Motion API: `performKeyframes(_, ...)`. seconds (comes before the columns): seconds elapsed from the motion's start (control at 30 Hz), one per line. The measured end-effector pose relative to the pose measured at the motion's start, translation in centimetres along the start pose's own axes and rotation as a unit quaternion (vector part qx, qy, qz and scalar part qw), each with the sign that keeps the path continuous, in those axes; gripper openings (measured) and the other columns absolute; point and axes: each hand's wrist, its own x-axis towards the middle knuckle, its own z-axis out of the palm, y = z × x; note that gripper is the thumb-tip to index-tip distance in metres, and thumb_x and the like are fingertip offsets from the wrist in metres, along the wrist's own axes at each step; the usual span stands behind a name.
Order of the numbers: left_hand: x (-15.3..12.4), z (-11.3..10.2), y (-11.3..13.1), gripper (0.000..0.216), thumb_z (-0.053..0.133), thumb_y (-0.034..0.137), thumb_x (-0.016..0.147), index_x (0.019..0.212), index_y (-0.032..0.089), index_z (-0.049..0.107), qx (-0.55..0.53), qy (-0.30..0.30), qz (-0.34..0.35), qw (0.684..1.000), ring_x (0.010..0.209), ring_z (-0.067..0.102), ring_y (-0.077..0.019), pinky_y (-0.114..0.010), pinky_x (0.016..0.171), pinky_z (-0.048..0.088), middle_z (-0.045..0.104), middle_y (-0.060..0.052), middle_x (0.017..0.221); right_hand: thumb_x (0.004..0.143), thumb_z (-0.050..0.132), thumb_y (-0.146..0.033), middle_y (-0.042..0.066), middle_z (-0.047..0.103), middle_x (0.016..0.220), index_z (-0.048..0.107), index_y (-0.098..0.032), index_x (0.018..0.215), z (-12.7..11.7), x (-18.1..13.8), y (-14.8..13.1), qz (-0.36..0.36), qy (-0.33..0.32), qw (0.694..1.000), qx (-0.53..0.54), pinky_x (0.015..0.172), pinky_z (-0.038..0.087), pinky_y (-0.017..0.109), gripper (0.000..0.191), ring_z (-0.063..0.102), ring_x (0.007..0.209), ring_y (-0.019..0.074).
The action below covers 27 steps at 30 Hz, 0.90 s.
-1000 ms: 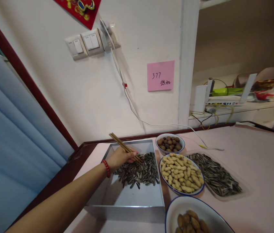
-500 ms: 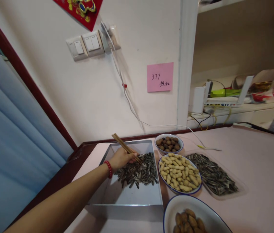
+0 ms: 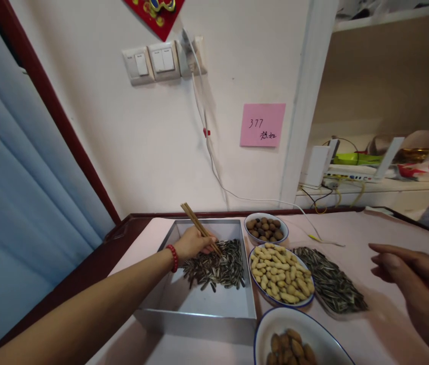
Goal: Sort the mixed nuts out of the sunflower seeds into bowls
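Note:
My left hand [image 3: 193,242] grips a pair of wooden chopsticks [image 3: 199,227] over a square metal tray [image 3: 207,305]. The chopstick tips reach into a heap of striped sunflower seeds [image 3: 216,266] lying in the tray's far half. A red bead bracelet [image 3: 174,257] sits on that wrist. My right hand [image 3: 416,278] hovers at the right edge above the pink tabletop, fingers stretched out and holding nothing. It is nearest to a clear tray of sunflower seeds [image 3: 328,286].
A blue-rimmed plate of peanuts [image 3: 277,275] stands right of the metal tray. Behind it is a small bowl of round brown nuts [image 3: 265,229]; a plate of larger nuts [image 3: 294,347] sits at the front. A white cable [image 3: 214,167] hangs down the wall.
My right hand has come into view at the right edge. The view has shifted left. My left hand stays in the seeds with the chopsticks.

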Motion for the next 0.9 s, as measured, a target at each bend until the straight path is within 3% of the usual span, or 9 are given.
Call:
performKeyframes(0.03,0.0,-0.1,0.0,0.007,0.072,0.022,0.074,0.074,0.016,0.072,-0.006,0.0,-0.002,1.0,0.067,0.071,-0.0186,-0.027,0.068,0.056,0.076,-0.003,0.068,0.083,0.033,-0.074,0.009,0.07,0.101,0.06,-0.03,0.107,0.3,0.9,1.7,0.055,-0.03,0.998,-0.012,0.081,0.055,0.05,0.057,0.068,0.089,0.0324)
performKeyframes(0.1,0.0,-0.1,0.0,0.007,0.073,0.022,0.073,0.074,0.015,0.072,-0.018,-0.001,-0.006,1.0,0.066,0.071,-0.0185,-0.027,0.067,0.056,0.075,-0.003,0.067,0.079,0.03,-0.076,0.011,0.072,0.096,0.059,-0.031,0.099,1.1,1.6,5.3,0.098,-0.075,0.992,-0.037,0.087,0.052,0.056,0.057,0.068,0.088,0.0359)
performKeyframes(0.2,-0.1,-0.2,0.1,0.007,0.073,0.021,0.073,0.073,0.015,0.072,-0.036,-0.005,-0.013,0.999,0.066,0.071,-0.0189,-0.028,0.067,0.057,0.075,-0.004,0.067,0.078,0.029,-0.076,0.014,0.071,0.108,0.061,-0.031,0.087,2.4,1.4,10.2,0.093,-0.103,0.985,-0.108,0.098,0.045,0.059,0.056,0.063,0.108,0.0426)
performKeyframes(0.3,-0.2,-0.3,0.3,0.007,0.073,0.022,0.074,0.073,0.015,0.072,-0.058,-0.006,-0.019,0.998,0.066,0.072,-0.0183,-0.028,0.067,0.057,0.075,-0.005,0.067,0.079,0.036,-0.073,0.014,0.071,0.112,0.065,-0.031,0.09,2.9,1.5,12.8,0.103,-0.128,0.979,-0.12,0.097,0.046,0.056,0.052,0.062,0.11,0.0423)
performKeyframes(0.53,-0.6,-1.2,1.0,0.01,0.072,0.019,0.079,0.083,0.01,0.071,-0.124,-0.001,-0.034,0.992,0.067,0.073,-0.0171,-0.027,0.068,0.06,0.077,-0.013,0.077,0.076,0.038,-0.07,0.014,0.069,0.122,0.068,-0.021,0.102,3.1,1.9,13.5,0.132,-0.15,0.974,-0.11,0.105,0.042,0.051,0.063,0.058,0.119,0.0385)
performKeyframes(0.7,-1.2,-2.1,1.8,0.014,0.066,0.016,0.087,0.094,0.006,0.071,-0.153,0.004,-0.035,0.988,0.07,0.074,-0.0161,-0.023,0.069,0.061,0.078,-0.016,0.085,0.078,0.037,-0.069,0.012,0.07,0.119,0.068,-0.022,0.101,3.6,1.9,14.0,0.114,-0.144,0.977,-0.108,0.102,0.044,0.047,0.061,0.06,0.116,0.0353)
performKeyframes(0.9,-2.4,-2.1,4.8,0.013,0.06,0.008,0.091,0.094,0.005,0.072,-0.211,0.011,-0.039,0.977,0.071,0.076,-0.0177,-0.025,0.071,0.063,0.079,-0.016,0.086,0.086,0.035,-0.065,0.009,0.07,0.114,0.067,-0.023,0.101,3.5,1.7,12.3,0.083,-0.142,0.982,-0.088,0.095,0.046,0.042,0.055,0.062,0.109,0.0302)
